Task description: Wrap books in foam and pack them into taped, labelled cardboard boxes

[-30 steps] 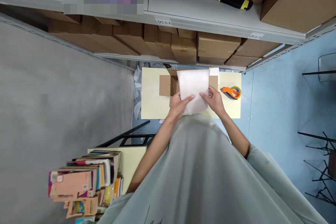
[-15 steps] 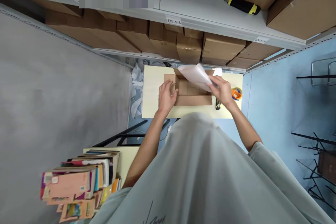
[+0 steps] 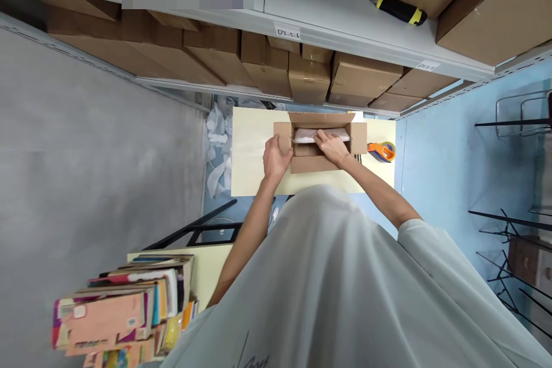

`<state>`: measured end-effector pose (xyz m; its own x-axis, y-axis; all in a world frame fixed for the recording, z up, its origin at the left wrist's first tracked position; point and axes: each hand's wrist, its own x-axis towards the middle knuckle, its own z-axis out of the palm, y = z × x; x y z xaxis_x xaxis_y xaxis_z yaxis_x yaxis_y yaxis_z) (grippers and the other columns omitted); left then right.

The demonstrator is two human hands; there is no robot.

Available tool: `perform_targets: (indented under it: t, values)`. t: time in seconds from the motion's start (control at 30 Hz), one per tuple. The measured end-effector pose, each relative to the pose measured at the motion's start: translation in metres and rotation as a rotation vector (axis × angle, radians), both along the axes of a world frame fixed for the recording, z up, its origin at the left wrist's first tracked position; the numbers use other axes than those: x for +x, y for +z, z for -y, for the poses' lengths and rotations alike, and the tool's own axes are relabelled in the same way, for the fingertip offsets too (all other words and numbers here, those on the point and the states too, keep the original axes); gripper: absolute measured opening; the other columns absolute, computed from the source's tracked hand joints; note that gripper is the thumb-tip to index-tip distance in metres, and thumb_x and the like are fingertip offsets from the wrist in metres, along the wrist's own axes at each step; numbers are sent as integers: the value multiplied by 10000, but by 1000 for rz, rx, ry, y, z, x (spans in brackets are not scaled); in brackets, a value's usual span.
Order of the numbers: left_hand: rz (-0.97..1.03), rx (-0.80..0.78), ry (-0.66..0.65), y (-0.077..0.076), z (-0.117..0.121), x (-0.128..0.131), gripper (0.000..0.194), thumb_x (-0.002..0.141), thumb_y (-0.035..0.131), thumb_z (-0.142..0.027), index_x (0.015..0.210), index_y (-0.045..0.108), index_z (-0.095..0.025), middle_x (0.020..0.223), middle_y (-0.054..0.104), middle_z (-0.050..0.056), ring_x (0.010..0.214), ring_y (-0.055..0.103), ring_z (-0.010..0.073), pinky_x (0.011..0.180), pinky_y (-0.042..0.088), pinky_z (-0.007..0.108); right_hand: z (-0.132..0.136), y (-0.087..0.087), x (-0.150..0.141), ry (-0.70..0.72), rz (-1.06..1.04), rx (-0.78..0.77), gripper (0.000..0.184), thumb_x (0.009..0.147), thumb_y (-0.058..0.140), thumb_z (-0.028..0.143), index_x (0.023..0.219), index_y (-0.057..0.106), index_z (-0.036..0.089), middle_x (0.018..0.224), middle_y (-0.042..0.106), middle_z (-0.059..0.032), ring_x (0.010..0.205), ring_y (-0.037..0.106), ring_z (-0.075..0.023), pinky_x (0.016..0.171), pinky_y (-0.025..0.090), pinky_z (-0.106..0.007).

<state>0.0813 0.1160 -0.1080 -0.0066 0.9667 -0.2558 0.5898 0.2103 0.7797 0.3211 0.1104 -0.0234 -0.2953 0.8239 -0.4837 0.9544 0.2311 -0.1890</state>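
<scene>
An open cardboard box (image 3: 313,165) stands on the pale yellow table with its flaps folded outward. My left hand (image 3: 276,158) is closed on the box's left flap, thumb toward the inner edge. Inside the box, along its far wall, lies a flat packet in white translucent wrap (image 3: 304,135). My right hand (image 3: 331,146) reaches in over the near wall, its fingers closed on the packet's near side; the fingertips are partly hidden. To the right of the box sits an orange and blue tape dispenser (image 3: 382,152).
Shelves (image 3: 383,46) packed with cardboard boxes rise beyond the pale table (image 3: 250,178). A black and yellow box cutter (image 3: 399,9) lies on the upper shelf. Stacked books (image 3: 112,316) stand at lower left, white wrap scraps (image 3: 218,144) left of the table, black metal frames (image 3: 509,224) far right.
My right hand has moved left and down into the box, bringing the white packet from above the opening to lie inside. My left hand stays at the left flap.
</scene>
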Motion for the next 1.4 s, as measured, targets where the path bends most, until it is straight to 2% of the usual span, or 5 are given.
perform_targets:
  t: [0.53, 0.73, 0.87, 1.23, 1.4]
  values:
    - [1, 3, -38, 9, -3, -5, 733, 865, 812, -313, 1564, 645, -167, 1632, 615, 226, 1589, 543, 454, 1388, 396, 600, -16, -35, 32, -186, -284, -250, 454, 970, 743, 207, 1423, 760, 187, 1472, 765, -156, 1332, 699, -328, 1171, 534, -438]
    - [-4, 24, -49, 19, -2, -20, 819, 877, 792, -327, 1647, 566, -161, 1662, 596, 232, 1576, 565, 422, 1356, 436, 562, 51, -10, 103, -734, -418, 452, 498, 1082, 557, 352, 1517, 673, 140, 1644, 608, -233, 1568, 542, -332, 1348, 419, -538]
    - [43, 55, -49, 35, 11, -25, 854, 906, 767, -363, 1699, 501, -187, 1675, 597, 222, 1434, 675, 383, 1227, 558, 534, 90, -16, 135, -1090, -542, 362, 671, 1014, 637, 449, 1570, 575, 78, 1431, 743, -276, 1225, 751, -326, 1149, 593, -553]
    - [-123, 128, -627, 56, 39, 15, 833, 970, 818, -575, 1667, 555, -205, 1673, 625, 191, 1622, 522, 415, 1367, 433, 582, 49, -31, 107, -612, -822, 169, 440, 1078, 561, 543, 1138, 853, 221, 1325, 832, -147, 1218, 783, -308, 1088, 625, -458]
    - [-206, 91, -701, 43, 35, 11, 842, 922, 857, -338, 1689, 544, -187, 1704, 610, 194, 1684, 459, 416, 1382, 416, 569, 17, -37, 124, -683, -670, 158, 493, 1033, 631, 402, 1477, 732, 213, 1191, 870, -100, 1058, 816, -292, 1070, 645, -476]
